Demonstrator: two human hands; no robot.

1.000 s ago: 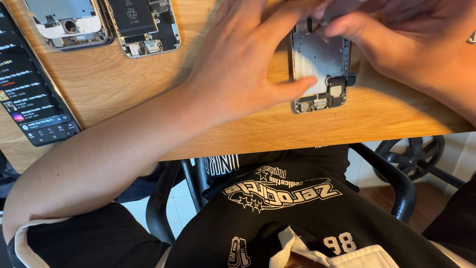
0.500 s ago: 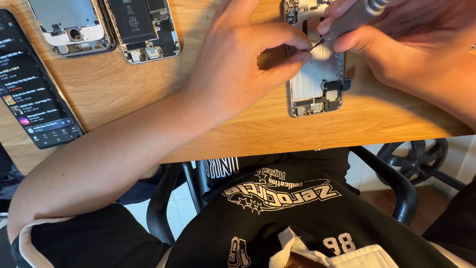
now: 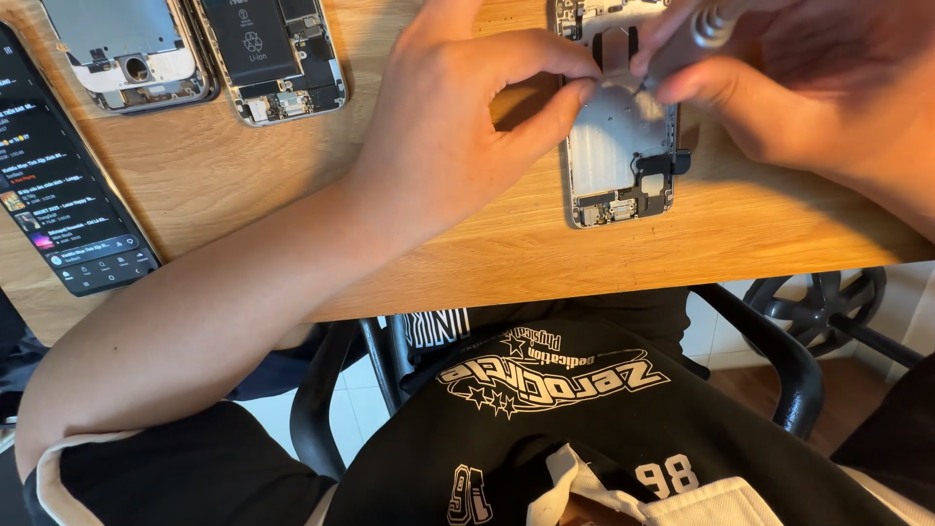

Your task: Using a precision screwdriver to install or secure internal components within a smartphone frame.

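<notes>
Nearest: black printed shirt and black chair arms, below the table edge

On the table, toward 1 o'clock of the view: opened phone chassis, lying flat, long axis running 12 to 6, lower end close to the near edge. Bare silver-grey metal plate inside, small black connector block and flex parts at the 6 o'clock end, more small parts at the 12 o'clock end, partly cut off by the frame

Left hand reaching in from 7 o'clock, thumb and forefinger pinched together at the chassis's left rim near the tool tip; whether a small part sits between those fingers cannot be told

Right hand coming in from 3 o'clock, fingers closed round a slim silver-grey tool, tip down on the upper half of the plate

Handling, judged: light, stiff shell, thin and slippery on wood; flex ribbons and connectors fragile. Best held by the long side rims, pressed flat, clear of the ribbons

Farther, 10 to 11 o'clock: second opened phone with black battery, a separated phone half with camera hole, and a lit phone screen at 9 o'clock
</notes>
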